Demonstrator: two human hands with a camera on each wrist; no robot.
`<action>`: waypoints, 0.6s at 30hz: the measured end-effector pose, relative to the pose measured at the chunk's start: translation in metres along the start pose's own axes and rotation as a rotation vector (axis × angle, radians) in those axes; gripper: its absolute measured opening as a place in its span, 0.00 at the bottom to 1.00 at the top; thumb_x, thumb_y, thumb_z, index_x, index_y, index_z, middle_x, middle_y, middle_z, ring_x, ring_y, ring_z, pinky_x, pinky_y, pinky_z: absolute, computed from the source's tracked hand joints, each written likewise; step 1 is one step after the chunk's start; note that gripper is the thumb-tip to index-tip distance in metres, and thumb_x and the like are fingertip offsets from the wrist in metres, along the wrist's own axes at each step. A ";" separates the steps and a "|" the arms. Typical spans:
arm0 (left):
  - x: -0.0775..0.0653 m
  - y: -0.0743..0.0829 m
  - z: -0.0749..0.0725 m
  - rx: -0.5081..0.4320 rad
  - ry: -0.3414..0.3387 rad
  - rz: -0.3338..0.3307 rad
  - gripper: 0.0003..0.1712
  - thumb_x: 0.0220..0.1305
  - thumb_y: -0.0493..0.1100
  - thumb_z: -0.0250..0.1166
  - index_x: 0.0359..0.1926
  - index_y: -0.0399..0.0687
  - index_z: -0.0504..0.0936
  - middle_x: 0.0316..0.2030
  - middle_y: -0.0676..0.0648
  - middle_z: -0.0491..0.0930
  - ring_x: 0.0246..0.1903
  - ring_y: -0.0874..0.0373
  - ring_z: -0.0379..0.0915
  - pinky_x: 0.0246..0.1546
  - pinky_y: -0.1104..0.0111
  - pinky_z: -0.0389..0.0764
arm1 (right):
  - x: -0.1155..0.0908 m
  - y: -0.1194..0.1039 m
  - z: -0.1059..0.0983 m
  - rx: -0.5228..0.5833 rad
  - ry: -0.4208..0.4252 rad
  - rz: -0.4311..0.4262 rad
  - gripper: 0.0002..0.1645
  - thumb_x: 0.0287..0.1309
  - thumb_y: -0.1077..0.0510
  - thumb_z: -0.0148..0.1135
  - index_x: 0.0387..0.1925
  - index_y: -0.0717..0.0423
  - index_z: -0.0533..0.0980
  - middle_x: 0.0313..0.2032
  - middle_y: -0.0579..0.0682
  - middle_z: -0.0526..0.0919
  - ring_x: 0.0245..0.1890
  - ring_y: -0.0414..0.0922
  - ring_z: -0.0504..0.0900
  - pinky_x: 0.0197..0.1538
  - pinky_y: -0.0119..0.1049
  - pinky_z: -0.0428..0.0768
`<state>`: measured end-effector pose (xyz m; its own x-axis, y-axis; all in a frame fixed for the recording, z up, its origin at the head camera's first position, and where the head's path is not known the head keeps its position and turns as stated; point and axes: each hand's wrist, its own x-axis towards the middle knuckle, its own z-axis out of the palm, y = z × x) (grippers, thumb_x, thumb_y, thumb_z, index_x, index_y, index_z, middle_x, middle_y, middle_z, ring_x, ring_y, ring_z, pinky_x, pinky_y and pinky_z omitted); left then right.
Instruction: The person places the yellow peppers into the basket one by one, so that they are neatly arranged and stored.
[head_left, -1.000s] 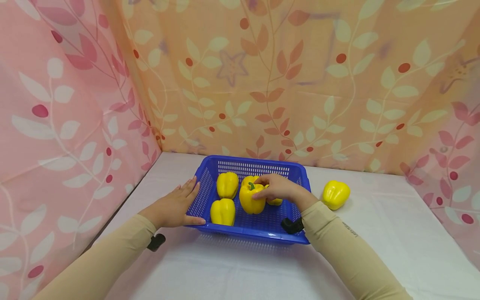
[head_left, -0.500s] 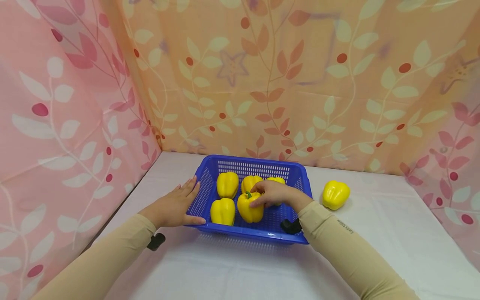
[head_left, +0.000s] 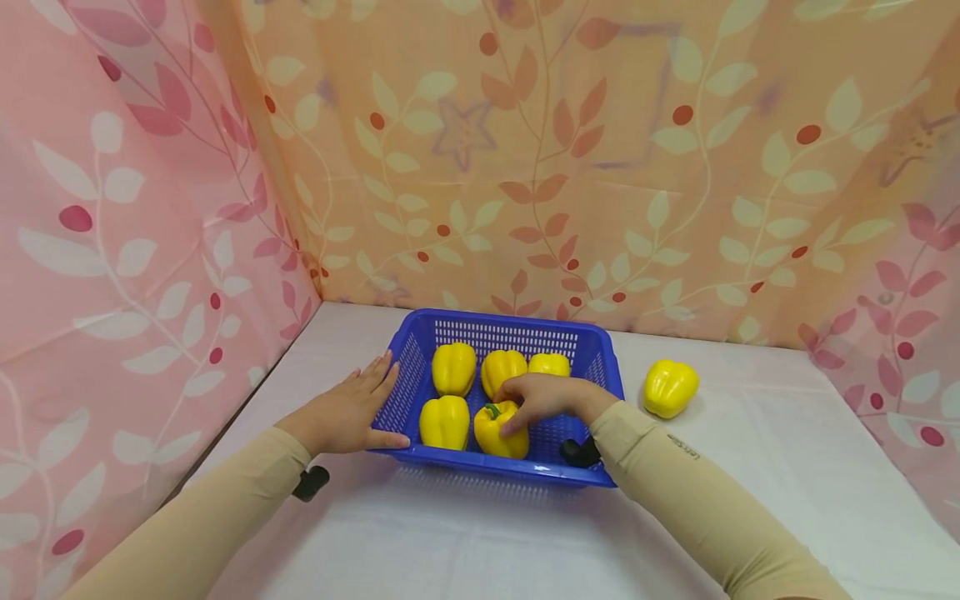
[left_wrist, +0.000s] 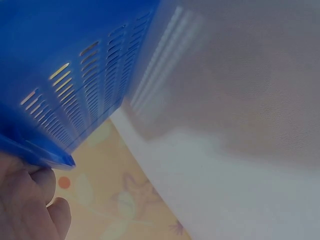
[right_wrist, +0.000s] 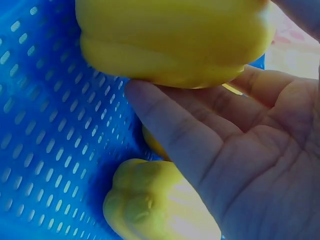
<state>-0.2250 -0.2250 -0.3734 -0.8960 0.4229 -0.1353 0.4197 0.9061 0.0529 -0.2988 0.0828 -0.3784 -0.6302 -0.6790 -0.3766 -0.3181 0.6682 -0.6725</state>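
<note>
My right hand (head_left: 551,397) holds a yellow bell pepper (head_left: 495,437) by its upper part, stem upward, low inside the blue plastic basket (head_left: 525,471). In the right wrist view the fingers lie along the side of this pepper (right_wrist: 175,45). Several other yellow peppers sit in the basket: one at back left (head_left: 453,369), one at front left (head_left: 445,423), one at back middle (head_left: 502,369) and one at back right (head_left: 550,364). My left hand (head_left: 347,412) rests on the left rim with fingers extended, its thumb along the front corner.
Another yellow bell pepper (head_left: 671,388) lies on the white tablecloth (head_left: 787,450), right of the basket. Patterned curtains (head_left: 540,167) close off the back and both sides. A black wrist camera (head_left: 581,452) under the right wrist hangs inside the basket's right end.
The right hand has lowered the pepper and brought it toward the front of the basket, beside the front left pepper. The back middle and back right peppers came into fuller view. The left hand stayed put.
</note>
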 end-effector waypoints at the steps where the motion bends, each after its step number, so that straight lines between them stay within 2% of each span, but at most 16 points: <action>1: 0.000 0.000 0.000 0.001 0.000 0.000 0.67 0.42 0.82 0.47 0.70 0.40 0.44 0.71 0.39 0.33 0.69 0.45 0.30 0.66 0.49 0.43 | 0.000 0.000 0.000 0.017 -0.008 0.005 0.32 0.43 0.44 0.70 0.50 0.51 0.73 0.41 0.43 0.77 0.41 0.43 0.75 0.47 0.37 0.77; 5: 0.000 0.000 -0.001 -0.002 0.006 0.004 0.67 0.42 0.82 0.47 0.70 0.39 0.44 0.70 0.39 0.34 0.69 0.45 0.30 0.66 0.49 0.44 | 0.000 0.000 0.001 0.086 -0.044 0.026 0.30 0.45 0.46 0.69 0.49 0.52 0.73 0.41 0.46 0.77 0.41 0.45 0.75 0.46 0.39 0.78; 11: 0.000 -0.001 0.001 0.001 0.011 0.004 0.66 0.43 0.82 0.47 0.70 0.39 0.44 0.71 0.39 0.33 0.69 0.45 0.30 0.66 0.49 0.44 | 0.000 0.004 0.002 0.124 -0.048 0.059 0.28 0.48 0.46 0.67 0.50 0.53 0.74 0.42 0.46 0.77 0.43 0.44 0.76 0.47 0.41 0.79; 18: 0.000 -0.001 0.001 0.002 0.012 0.004 0.66 0.43 0.82 0.48 0.70 0.40 0.43 0.71 0.39 0.34 0.69 0.45 0.30 0.66 0.49 0.43 | -0.001 0.007 0.003 0.163 -0.070 0.100 0.14 0.54 0.52 0.63 0.41 0.54 0.79 0.38 0.48 0.80 0.40 0.45 0.77 0.48 0.44 0.78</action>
<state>-0.2252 -0.2255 -0.3746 -0.8959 0.4269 -0.1231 0.4238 0.9043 0.0519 -0.2981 0.0876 -0.3847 -0.6003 -0.6350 -0.4862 -0.1340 0.6792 -0.7216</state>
